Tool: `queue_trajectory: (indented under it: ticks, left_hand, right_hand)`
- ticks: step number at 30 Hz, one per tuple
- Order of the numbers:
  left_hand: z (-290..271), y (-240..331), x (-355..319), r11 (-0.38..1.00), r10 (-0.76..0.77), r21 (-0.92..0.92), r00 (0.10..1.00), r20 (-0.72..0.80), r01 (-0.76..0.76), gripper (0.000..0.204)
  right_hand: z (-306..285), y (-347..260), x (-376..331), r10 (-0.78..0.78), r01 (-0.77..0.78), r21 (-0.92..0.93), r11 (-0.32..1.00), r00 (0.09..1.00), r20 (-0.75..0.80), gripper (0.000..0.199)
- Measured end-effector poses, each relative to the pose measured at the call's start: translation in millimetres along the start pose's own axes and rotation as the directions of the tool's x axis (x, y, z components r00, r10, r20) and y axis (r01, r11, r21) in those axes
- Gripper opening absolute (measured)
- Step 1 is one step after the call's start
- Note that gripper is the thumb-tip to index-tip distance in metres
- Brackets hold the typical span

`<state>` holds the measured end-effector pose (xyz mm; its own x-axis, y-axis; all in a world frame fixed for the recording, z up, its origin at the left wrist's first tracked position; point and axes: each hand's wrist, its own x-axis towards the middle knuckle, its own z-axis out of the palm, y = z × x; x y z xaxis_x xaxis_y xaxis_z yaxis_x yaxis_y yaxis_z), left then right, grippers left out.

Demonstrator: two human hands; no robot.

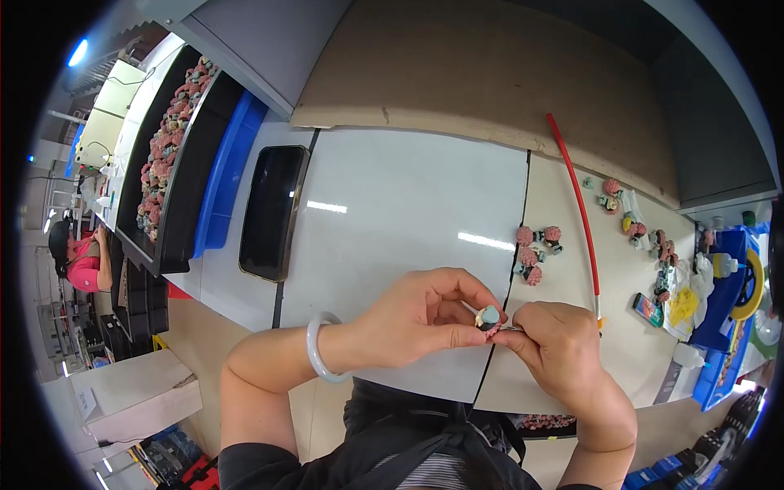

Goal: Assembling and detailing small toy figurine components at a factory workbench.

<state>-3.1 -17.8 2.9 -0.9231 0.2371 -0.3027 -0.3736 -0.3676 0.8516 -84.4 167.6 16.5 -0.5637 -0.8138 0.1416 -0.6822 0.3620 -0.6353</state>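
Observation:
My left hand [433,314], with a pale bangle [315,349] at its wrist, pinches a small figurine [487,318] between thumb and fingers. The figurine shows a pale green end, a dark band and some pink at its lower side. Close against it, my right hand [559,339] is closed round a thin tool [511,328]. Only a short, metal-looking tip of that tool shows, touching or nearly touching the figurine; the rest is hidden in my fist. Several similar pink-haired figurines [531,256] lie beyond my right hand.
A long red-handled paintbrush [581,208] lies to the right. A black phone [274,214] rests at the left, near a blue bin [231,171] and a black tray [167,233] of pink pieces. More figurines [635,230], yellow-stained tissue [684,305] and a blue basket [719,322] sit far right.

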Motion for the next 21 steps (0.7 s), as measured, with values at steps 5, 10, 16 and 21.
queue_trajectory:
  ticks: [5, 10, 16, 21]
  left_hand:
    - [-0.8, -2.0, 1.7, 1.000, -0.016, 0.000, 1.000, 0.013, 0.016, 0.027]
    - [-2.2, -4.3, 1.4, 0.999, -0.004, -0.035, 0.999, 0.043, 0.005, 0.027]
    - [-1.6, -1.2, 1.6, 0.998, 0.003, -0.068, 0.996, 0.084, 0.002, 0.027]
    - [-1.4, -0.9, 1.3, 0.998, 0.006, -0.068, 0.997, 0.082, 0.000, 0.028]
  right_hand:
    - [-2.9, 0.1, 1.9, 0.029, -0.029, -0.009, 1.000, 1.000, 0.001, 0.032]
    - [-1.9, 3.5, 3.4, -0.056, 0.056, -0.040, 0.998, 0.998, -0.003, 0.035]
    - [-0.3, 2.7, 2.3, -0.048, 0.048, -0.022, 0.999, 0.999, -0.012, 0.035]
    - [0.6, 1.1, 2.9, -0.038, 0.038, -0.016, 0.999, 0.999, 0.005, 0.034]
